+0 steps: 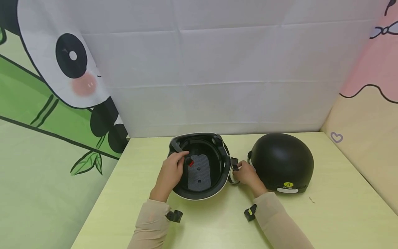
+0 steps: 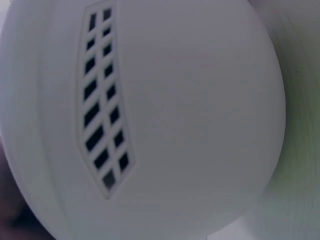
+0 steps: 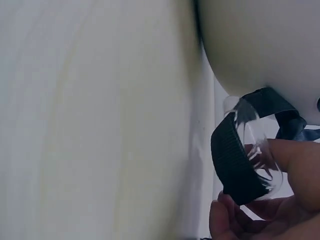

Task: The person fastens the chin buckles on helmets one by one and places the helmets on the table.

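A white helmet (image 1: 199, 197) lies upside down on the table, its black lining and grey mesh pad facing up. At its left rim my left hand (image 1: 168, 174) pinches the chin strap close to a black buckle with a red button (image 1: 190, 162). My right hand (image 1: 247, 174) is at the right rim, its fingers holding a black strap piece (image 1: 235, 166). In the right wrist view, a ribbed black band (image 3: 235, 160) with clear plastic hangs by the right fingers (image 3: 300, 160). The helmet's white shell (image 2: 190, 110), with slotted vents, fills the left wrist view.
A matte black helmet (image 1: 281, 160) sits dome up to the right, close to my right forearm. The pale wooden table (image 1: 214, 224) ends at a white cloth backdrop (image 1: 217, 86). Printed cloth panels (image 1: 40, 166) stand at both sides.
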A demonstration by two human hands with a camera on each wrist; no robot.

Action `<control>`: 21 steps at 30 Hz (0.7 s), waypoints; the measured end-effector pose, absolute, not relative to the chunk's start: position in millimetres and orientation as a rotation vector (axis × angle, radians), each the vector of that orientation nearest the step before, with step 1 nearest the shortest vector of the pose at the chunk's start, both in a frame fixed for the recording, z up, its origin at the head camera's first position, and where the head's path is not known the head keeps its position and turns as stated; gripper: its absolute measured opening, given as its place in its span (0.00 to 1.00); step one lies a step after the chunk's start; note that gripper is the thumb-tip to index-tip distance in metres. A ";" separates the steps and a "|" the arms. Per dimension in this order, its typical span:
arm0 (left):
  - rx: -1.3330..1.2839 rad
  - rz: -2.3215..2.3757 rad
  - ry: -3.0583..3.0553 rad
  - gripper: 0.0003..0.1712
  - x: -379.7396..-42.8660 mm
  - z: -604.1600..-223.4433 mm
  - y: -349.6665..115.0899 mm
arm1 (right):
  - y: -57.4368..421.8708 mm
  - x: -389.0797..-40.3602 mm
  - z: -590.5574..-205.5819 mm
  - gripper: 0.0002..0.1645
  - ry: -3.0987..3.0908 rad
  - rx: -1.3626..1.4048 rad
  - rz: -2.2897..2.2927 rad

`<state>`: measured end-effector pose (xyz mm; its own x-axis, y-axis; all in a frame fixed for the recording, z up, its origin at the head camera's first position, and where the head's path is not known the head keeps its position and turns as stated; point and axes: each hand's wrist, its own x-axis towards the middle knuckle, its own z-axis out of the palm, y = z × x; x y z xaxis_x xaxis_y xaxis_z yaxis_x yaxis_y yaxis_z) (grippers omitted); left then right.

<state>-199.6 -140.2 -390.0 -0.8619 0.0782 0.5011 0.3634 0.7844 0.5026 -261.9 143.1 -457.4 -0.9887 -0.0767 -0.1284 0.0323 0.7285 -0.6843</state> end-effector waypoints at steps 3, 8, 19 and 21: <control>-0.313 -0.857 -2.523 0.13 -198.5 -387.9 -140.2 | 142.8 -260.3 -451.3 0.18 2.774 -0.014 -1.148; -0.298 -0.906 -2.575 0.15 -197.1 -385.4 -139.8 | 144.9 -260.1 -442.9 0.20 2.771 0.022 -1.174; -0.407 -0.780 -2.701 0.29 -198.1 -378.1 -141.2 | 152.1 -255.6 -431.1 0.14 2.807 -0.051 -1.246; -0.413 -0.777 -2.693 0.27 -198.4 -377.8 -140.9 | 153.4 -254.7 -430.5 0.14 2.803 -0.054 -1.256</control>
